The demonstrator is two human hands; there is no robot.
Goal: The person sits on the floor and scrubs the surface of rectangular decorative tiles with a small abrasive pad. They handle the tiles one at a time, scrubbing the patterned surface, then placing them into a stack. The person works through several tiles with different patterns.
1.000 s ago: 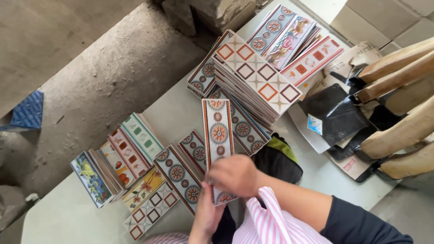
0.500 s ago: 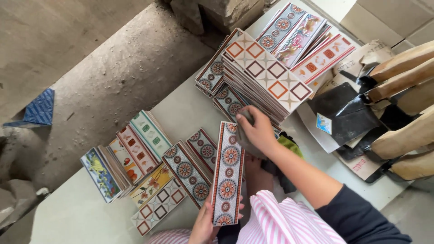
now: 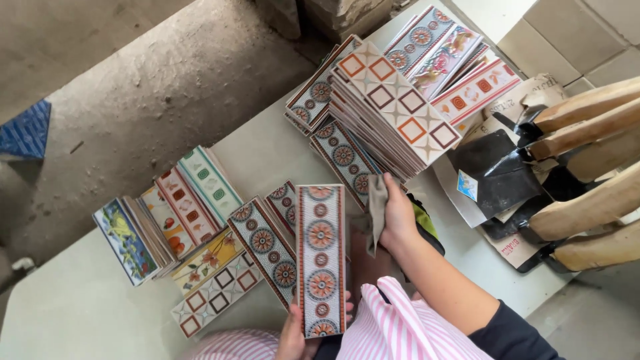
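Patterned border tile [image 3: 321, 260]: rigid, glazed, likely slippery, chip-prone; lower end clasped in left hand [image 3: 295, 333]. Grey cloth [image 3: 376, 210] pinched in right hand [image 3: 399, 220].

- You have one view only, the head camera, so no second view shares any part of the scene.
- It looks steeply down from above onto the table [image 3: 87, 313], which runs from lower left to upper right.
- It is near: your right hand [image 3: 399, 217] sits at the centre, your left hand [image 3: 297, 333] at the bottom edge.
- The upper left of the frame shows the floor [image 3: 133, 73].
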